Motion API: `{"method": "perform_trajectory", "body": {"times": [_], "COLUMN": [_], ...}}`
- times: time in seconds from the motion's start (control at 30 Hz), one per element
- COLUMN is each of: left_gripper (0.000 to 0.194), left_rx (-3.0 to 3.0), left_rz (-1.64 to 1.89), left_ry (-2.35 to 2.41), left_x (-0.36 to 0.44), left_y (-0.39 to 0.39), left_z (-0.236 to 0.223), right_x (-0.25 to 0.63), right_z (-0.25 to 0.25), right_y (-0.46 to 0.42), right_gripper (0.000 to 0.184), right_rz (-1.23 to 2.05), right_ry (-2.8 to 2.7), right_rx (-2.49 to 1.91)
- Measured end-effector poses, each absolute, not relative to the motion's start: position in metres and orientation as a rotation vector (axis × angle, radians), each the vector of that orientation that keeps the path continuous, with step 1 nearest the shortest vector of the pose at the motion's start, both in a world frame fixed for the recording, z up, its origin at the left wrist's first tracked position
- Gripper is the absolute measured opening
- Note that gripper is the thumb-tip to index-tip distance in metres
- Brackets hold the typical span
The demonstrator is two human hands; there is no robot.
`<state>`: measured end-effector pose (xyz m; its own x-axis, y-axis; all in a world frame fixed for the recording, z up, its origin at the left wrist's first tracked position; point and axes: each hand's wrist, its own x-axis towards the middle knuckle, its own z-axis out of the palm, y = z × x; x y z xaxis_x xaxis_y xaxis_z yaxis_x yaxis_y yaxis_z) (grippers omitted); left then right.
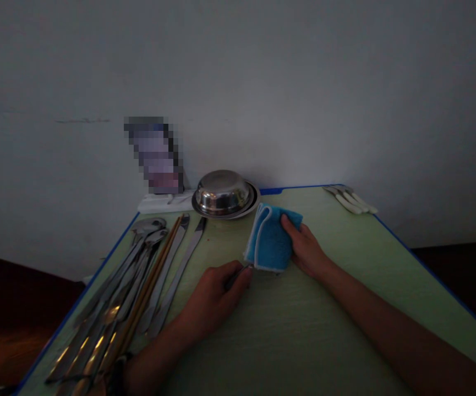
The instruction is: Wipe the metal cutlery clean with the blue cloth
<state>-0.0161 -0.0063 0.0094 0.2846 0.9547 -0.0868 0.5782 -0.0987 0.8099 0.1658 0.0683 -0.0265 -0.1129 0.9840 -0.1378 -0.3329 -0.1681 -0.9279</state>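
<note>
Over the middle of the table, my left hand [217,291] is closed round a thin metal piece of cutlery [242,269]. Its far end goes in behind or under a folded blue cloth [274,242] with white edging, so I cannot tell its kind. My right hand [307,248] grips that cloth at its right side, thumb on top. Left of my left hand lie two table knives [182,269], a pair of wooden chopsticks [155,275] and a pile of metal spoons and other cutlery [126,286], partly covered by my left forearm.
Upturned on a steel dish, a steel bowl [223,192] stands at the back edge. Beside it a blurred-out phone [157,157] leans on a white stand [165,202]. Several white-handled pieces of cutlery [351,201] lie at the back right. Behind the green table [345,330] rises a wall.
</note>
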Motion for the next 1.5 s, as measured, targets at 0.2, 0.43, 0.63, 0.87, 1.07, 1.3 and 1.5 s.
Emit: {"method": "perform_trajectory", "body": {"times": [0.2,0.43,0.63,0.87,1.07,1.3,1.5], "left_gripper": [0.033,0.036,0.034,0.034,0.034,0.034,0.033], "left_rx": [1.758,1.573,1.567,1.596,1.585,1.601,1.607], "left_rz": [0.615,0.723,0.706,0.681,0.674,0.672,0.639], "left_ry": [1.388,1.368,1.351,1.373,1.357,1.338,1.343], "left_x": [-0.017,-0.017,-0.016,-0.016,-0.017,-0.016,-0.016], "left_y": [-0.006,-0.008,-0.009,-0.009,-0.009,-0.009,-0.008], "left_z": [0.008,0.010,0.010,0.011,0.008,0.008,0.007], "right_x": [0.168,0.172,0.176,0.178,0.177,0.175,0.173], "right_z": [-0.028,-0.021,-0.017,-0.016,-0.013,-0.016,-0.016], "right_y": [0.067,0.066,0.066,0.065,0.065,0.066,0.066], "right_gripper": [0.027,0.025,0.020,0.022,0.023,0.017,0.016], "right_rz": [1.530,1.703,1.749,1.670,1.692,1.715,1.743], "right_ry": [-1.067,-1.001,-0.877,-0.877,-0.922,-0.835,-0.864], "right_rx": [-0.965,-0.897,-0.968,-1.100,-1.050,-1.038,-0.990]}}
